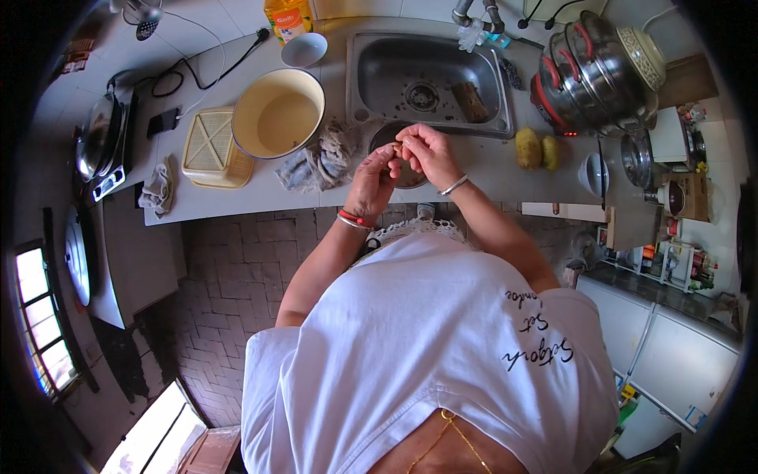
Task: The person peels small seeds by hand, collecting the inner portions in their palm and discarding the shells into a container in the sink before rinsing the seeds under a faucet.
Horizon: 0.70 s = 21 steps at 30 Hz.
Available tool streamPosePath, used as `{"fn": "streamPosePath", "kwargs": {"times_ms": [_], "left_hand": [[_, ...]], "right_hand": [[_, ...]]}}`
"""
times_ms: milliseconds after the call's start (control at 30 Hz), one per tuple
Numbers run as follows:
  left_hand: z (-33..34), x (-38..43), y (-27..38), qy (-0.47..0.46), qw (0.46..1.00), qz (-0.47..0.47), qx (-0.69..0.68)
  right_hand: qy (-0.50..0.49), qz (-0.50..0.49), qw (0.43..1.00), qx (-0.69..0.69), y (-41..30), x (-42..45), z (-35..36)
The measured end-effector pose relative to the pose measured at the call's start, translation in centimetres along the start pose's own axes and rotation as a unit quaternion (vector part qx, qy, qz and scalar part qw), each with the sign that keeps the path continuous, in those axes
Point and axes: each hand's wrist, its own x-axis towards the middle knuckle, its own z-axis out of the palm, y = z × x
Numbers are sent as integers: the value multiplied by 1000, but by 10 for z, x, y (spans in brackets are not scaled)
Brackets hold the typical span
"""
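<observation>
My left hand (pixel 375 175) and my right hand (pixel 431 153) meet at the fingertips over a dark round bowl (pixel 413 179) in front of the sink. Pinched between them is a small brownish piece (pixel 398 150), mostly covered by the fingers, so its kind is unclear. Both hands hide much of the bowl and its contents. Left of my left hand lies a crumpled grey cloth (pixel 323 159). Beyond my right hand, two potatoes (pixel 536 149) rest on the countertop (pixel 485 183).
A stainless steel sink (pixel 385 77) holds a brown block (pixel 469 102) and scattered bits. To the left are an enamel pot (pixel 278 115) with cloudy liquid, an upturned plastic basket (pixel 210 145), a white bowl (pixel 304 50) and a phone (pixel 163 122). A steamer (pixel 583 80) stands at right.
</observation>
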Motion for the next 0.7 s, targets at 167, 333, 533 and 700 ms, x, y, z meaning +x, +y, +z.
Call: {"fn": "streamPosePath", "kwargs": {"times_ms": [167,333,533,700], "left_hand": [[3,5,-2,30,998,16,45],[11,11,-5,45,995,41,76],[11,18,-10,43,996,24,72],[14,17,-16,78,994,13,79]], "right_hand": [[-12,-165,970,-178,9,-4,0],[6,-34,989,-144,4,1,-4],[-24,73,976,202,16,6,-23],[3,137,964,227,13,11,-28]]}}
